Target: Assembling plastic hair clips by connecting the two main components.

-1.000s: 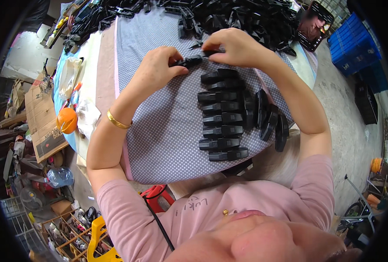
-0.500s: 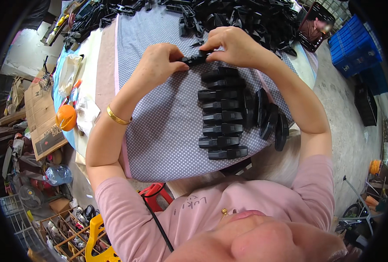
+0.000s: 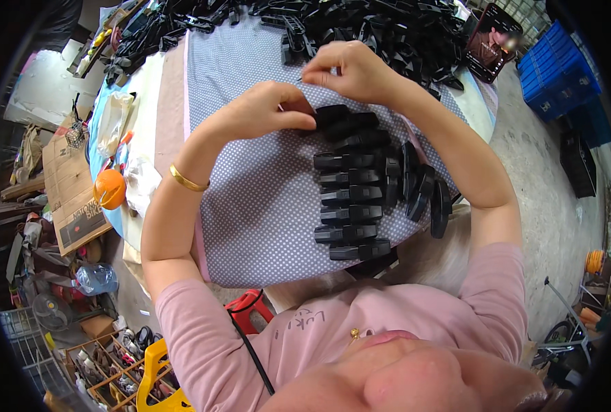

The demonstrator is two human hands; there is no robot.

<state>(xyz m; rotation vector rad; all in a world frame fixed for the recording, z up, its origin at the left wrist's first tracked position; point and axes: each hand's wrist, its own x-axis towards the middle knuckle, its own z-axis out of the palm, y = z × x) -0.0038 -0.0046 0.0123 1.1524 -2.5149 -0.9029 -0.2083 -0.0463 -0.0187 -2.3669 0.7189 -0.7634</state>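
My left hand is closed at the near end of a black plastic part, the farthest piece of a row on the dotted cloth; its fingertips partly hide that end. Beyond it, my right hand is pinched just above the cloth. A tiny dark tip shows at its fingers, too small to name. The row of long black plastic parts lies side by side, running toward me. To its right, several similar parts lean together at an angle.
A large heap of black parts covers the table's far side. A phone stands at the far right. At the left edge are an orange and a crumpled white bag. Blue crates stand on the floor to the right.
The black part held between both hands has moved to the far end of the row with my left hand. My right hand has let go of it and shifted left to a small dark bit.
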